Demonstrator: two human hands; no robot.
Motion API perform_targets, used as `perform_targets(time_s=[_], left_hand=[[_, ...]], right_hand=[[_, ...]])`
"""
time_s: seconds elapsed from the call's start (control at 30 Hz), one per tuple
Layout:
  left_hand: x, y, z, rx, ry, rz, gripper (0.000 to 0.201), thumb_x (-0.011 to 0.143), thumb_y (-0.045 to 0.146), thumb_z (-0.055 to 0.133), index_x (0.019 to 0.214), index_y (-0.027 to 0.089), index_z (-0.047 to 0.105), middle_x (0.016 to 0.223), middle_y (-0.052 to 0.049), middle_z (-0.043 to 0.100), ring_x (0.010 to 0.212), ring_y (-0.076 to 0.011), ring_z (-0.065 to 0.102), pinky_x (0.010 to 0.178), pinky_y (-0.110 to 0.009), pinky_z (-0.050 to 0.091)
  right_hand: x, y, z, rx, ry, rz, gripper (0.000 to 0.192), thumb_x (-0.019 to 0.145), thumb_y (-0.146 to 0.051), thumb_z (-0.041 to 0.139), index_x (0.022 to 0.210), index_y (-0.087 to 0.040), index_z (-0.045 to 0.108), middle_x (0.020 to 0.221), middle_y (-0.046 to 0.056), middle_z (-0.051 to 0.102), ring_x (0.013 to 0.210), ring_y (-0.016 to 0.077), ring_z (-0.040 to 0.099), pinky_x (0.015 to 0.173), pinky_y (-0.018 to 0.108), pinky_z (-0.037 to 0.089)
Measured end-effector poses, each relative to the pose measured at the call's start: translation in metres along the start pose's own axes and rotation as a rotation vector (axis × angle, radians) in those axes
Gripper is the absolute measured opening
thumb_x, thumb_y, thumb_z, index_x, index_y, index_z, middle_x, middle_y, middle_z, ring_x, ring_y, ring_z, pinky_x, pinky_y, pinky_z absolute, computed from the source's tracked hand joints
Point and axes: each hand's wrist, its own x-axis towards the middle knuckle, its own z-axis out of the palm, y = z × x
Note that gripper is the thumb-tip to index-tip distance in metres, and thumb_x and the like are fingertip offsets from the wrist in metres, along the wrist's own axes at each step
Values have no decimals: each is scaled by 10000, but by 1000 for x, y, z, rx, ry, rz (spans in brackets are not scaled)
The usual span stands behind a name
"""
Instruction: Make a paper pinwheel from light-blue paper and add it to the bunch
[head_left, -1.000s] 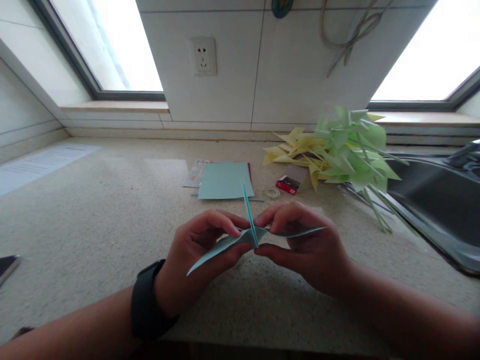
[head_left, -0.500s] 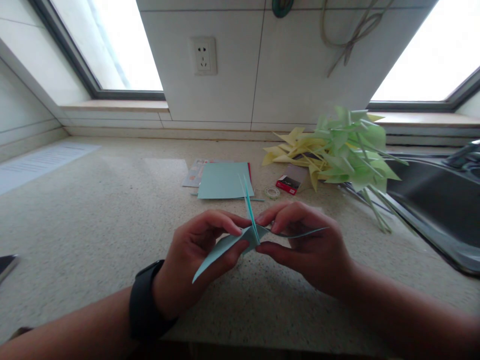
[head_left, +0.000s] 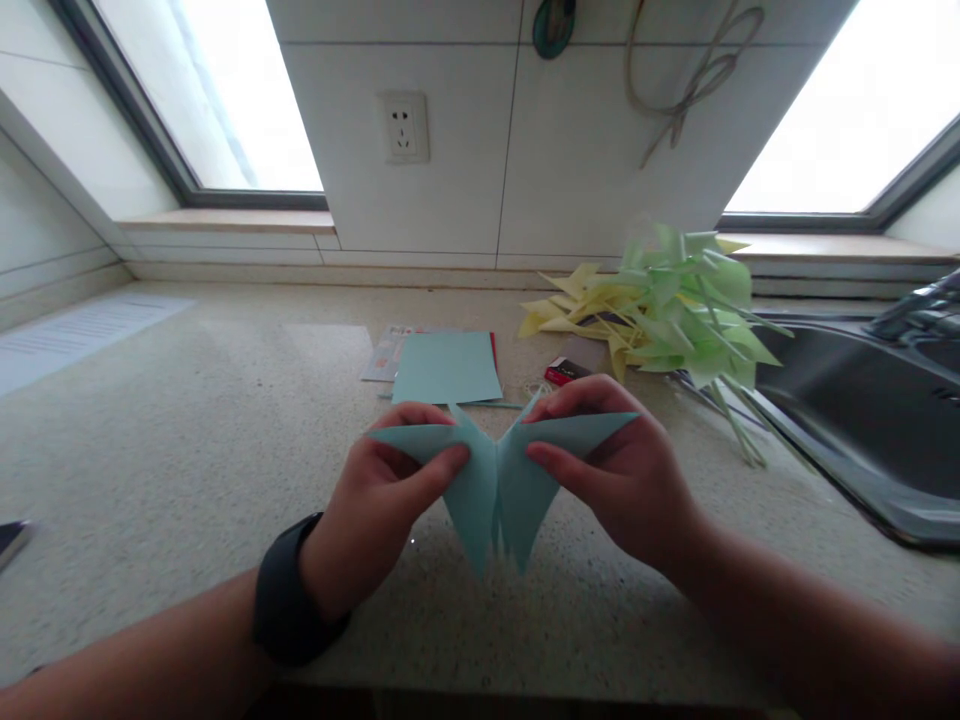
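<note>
Now: left hand, black watch on wrist, and right hand hold pale blue folded paper piece above speckled stone surface. Fingers of each pinch one wing, two points hang down. Behind: flat pale blue paper sheet, small red box, heap of yellow and green folded paper shapes, dark sink far right.

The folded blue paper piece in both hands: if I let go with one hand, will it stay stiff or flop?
The folded blue paper piece probably sags slightly: thin sheet, though its creases hold the points out. Likely very light, since the left hand and right hand pinch it with fingertips only.
</note>
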Motion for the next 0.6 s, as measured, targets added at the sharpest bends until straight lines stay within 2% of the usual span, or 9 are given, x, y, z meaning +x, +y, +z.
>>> perform_targets(time_s=[0.13, 0.27, 0.4, 0.6], left_hand=[[3, 4, 3, -81, 35, -76, 322, 816, 241, 825, 1017, 220, 575, 808, 39, 678, 657, -77, 630, 598, -159, 534], [5, 7, 4, -121, 31, -127, 388, 795, 240, 825, 1060, 219, 542, 816, 30, 669, 622, -90, 634, 572, -192, 561], [7, 8, 3, -142, 32, -121, 383, 779, 221, 826, 1054, 206, 560, 871, 14, 676, 659, -96, 645, 595, -203, 577], [8, 14, 4, -123, 50, -75, 377, 767, 191, 828, 1038, 204, 565, 851, 25, 655, 677, -94, 635, 611, -195, 568]], right_hand=[[7, 6, -5, -53, 63, 56, 189, 816, -230, 774, 915, -253, 615, 889, -3, 681, 732, 136, 610, 599, 252, 500], [11, 13, -10, -107, 67, 65, 194, 817, -273, 768, 942, -234, 625, 867, 0, 645, 685, 130, 566, 540, 242, 453], [14, 13, -12, -123, 61, 54, 172, 829, -275, 748, 945, -221, 634, 826, 0, 625, 650, 125, 543, 507, 237, 434], [18, 13, -16, -114, 17, 24, 235, 845, -288, 742, 998, -229, 574, 917, 7, 650, 638, 104, 550, 496, 216, 456]])
